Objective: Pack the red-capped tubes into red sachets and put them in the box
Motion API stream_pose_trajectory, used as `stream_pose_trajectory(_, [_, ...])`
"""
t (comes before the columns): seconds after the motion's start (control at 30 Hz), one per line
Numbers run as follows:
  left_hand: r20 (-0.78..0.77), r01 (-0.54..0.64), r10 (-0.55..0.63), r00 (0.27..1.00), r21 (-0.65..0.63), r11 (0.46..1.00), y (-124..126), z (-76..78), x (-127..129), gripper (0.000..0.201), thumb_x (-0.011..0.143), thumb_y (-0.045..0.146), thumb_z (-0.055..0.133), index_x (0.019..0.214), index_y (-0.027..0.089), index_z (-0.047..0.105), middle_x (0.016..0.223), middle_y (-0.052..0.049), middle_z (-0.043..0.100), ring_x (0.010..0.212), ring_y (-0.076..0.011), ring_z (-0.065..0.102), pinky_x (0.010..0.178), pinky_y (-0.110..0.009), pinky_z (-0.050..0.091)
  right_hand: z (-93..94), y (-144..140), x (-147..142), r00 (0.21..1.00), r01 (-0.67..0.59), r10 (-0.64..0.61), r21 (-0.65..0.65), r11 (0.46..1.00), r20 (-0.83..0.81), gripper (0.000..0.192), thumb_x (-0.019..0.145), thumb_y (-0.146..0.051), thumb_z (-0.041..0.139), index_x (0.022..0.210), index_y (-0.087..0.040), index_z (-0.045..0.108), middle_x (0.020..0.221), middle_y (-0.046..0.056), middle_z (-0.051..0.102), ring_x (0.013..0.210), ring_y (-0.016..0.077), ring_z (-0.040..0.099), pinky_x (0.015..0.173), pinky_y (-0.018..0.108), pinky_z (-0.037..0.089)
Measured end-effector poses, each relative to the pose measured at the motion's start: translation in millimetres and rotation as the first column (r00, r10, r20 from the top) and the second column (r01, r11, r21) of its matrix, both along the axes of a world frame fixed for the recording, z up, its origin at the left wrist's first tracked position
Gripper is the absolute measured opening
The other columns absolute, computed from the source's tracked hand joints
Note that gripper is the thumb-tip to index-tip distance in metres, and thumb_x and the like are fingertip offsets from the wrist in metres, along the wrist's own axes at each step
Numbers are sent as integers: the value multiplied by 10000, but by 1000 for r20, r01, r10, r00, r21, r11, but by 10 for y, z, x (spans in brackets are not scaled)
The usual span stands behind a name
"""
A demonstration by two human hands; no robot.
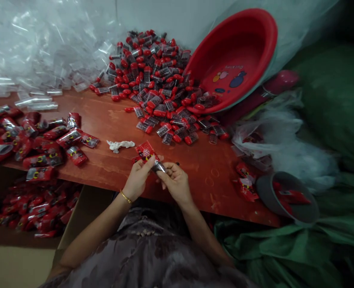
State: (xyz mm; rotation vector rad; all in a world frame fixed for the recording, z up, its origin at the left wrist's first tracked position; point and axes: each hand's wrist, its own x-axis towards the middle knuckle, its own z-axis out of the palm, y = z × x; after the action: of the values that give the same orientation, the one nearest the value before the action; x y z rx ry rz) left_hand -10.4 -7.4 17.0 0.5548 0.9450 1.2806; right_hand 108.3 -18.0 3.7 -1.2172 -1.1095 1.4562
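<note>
My left hand [140,176] pinches a red printed card [146,150] with its thumb on top, above the front part of the table. Between both hands is a small clear bottle with dark contents [159,166], tilted. The fingers of my right hand [177,182] are curled round its near end. Where the card meets the bottle is partly hidden by my left thumb. A crumpled white scrap [120,145] lies on the table just left of the card. Beyond my hands is a big heap of similar small bottles with red caps [153,80].
A red basin [233,44] leans tipped behind the heap. Red packaged pieces [49,146] lie at left, above a cardboard box [75,216] holding more. Clear plastic sleeves [45,52] pile at back left. A grey tub [285,200] and plastic bag [285,140] stand right.
</note>
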Motion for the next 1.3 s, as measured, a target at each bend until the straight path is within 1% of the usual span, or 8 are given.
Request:
stream_pose_trajectory(0.2, [14, 1, 0, 1000, -60, 998, -30, -40, 9, 384, 622, 454, 761, 808, 120, 721, 819, -86, 724, 639, -140, 616, 561, -234, 461, -60, -43, -3, 995, -25, 28, 23, 999, -92, 357, 635, -433, 752, 854, -199, 596, 634, -40, 660, 477, 118, 626, 516, 248, 532])
stream_pose_trajectory(0.37, [158, 22, -7, 987, -93, 995, -60, -52, 7, 378, 661, 463, 733, 834, 128, 714, 858, -88, 719, 695, -150, 629, 577, -233, 466, -36, 83, -58, 995, 16, -13, 28, 999, -99, 314, 609, -394, 781, 745, -188, 587, 561, -48, 638, 442, 105, 608, 454, 207, 499])
stream_pose_trajectory(0.5, [100, -61, 64, 993, -31, 998, -47, -51, -30, 352, 639, 392, 773, 890, 152, 719, 930, -81, 716, 813, -166, 627, 633, -230, 463, 4, 184, -137, 998, -2, 5, 40, 999, -65, 325, 628, -436, 755, 714, -193, 556, 539, -64, 600, 397, 81, 554, 421, 204, 496])
stream_pose_trajectory(0.7, [164, 61, -53, 985, -47, 997, -6, -133, -99, 358, 670, 445, 737, 829, 125, 718, 692, -29, 665, 560, -87, 512, 514, -210, 384, -62, 261, -229, 996, -47, 48, 8, 999, -80, 402, 565, -487, 782, 638, -199, 511, 509, -52, 599, 387, 95, 543, 410, 212, 464])
stream_pose_trajectory(0.87, [285, 94, -61, 956, -104, 990, -50, -211, -163, 302, 696, 398, 731, 869, 152, 707, 832, -38, 688, 774, -126, 602, 788, -258, 449, -228, 370, -280, 999, -12, 8, 100, 995, 39, 476, 482, -509, 814, 591, -209, 461, 523, -65, 544, 456, 92, 498, 469, 222, 445])
stream_pose_trajectory(1.0, [301, 185, -136, 944, -142, 972, -89, -240, -200, 333, 735, 469, 672, 861, 162, 689, 909, -64, 698, 871, -159, 622, 887, -299, 434, -322, 493, -304, 968, 31, -100, 286, 958, 228, 536, 408, -504, 843, 746, -213, 545, 654, -50, 549, 581, 111, 498, 575, 238, 448])
stream_pose_trajectory(1.13, [316, 236, -178, 932, -154, 960, -97, -206, -273, 417, 728, 550, 638, 865, 160, 689, 967, -91, 704, 936, -197, 633, 916, -335, 443, -312, 598, -337, 946, -190, 37, 457, 869, 322, 506, 579, -529, 773, 962, -226, 645, 895, 22, 641, 863, 188, 585, 868, 337, 448])
stream_pose_trajectory(1.3, [273, 229, -183, 945, -150, 962, -89, -121, -438, 394, 639, 514, 728, 816, 163, 701, 949, -105, 717, 995, -241, 633, 935, -364, 449, -271, 594, -396, 906, -366, 190, 478, 798, 377, 351, 672, -510, 729, 923, -264, 716, 835, 3, 690, 867, 201, 617, 1027, 425, 350])
